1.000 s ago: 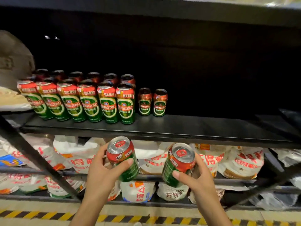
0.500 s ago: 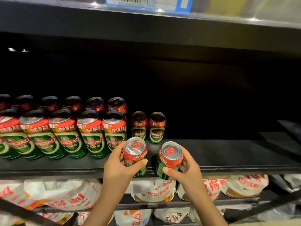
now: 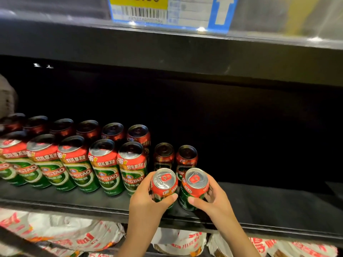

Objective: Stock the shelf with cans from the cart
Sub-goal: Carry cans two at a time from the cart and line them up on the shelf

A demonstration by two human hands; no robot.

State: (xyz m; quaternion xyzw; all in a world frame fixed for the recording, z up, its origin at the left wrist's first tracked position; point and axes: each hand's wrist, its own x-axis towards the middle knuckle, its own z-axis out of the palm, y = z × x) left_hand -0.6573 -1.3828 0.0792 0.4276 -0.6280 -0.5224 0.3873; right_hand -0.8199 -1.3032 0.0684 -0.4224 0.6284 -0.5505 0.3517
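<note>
Two red-and-green aluminium beer cans, long axes near upright, silver tops tipped toward the camera: left can gripped by left hand, thumb across its front; right can gripped by right hand, fingers curled round its side. Both cans side by side, nearly touching, at the front edge of the black metal shelf, just right of the front row of stocked cans, upright; back row behind; two single cans directly behind the held pair. Compared with half a second earlier: held cans further in over the shelf board. Lower shelf: white printed bags. Above: blue-and-yellow price label.
</note>
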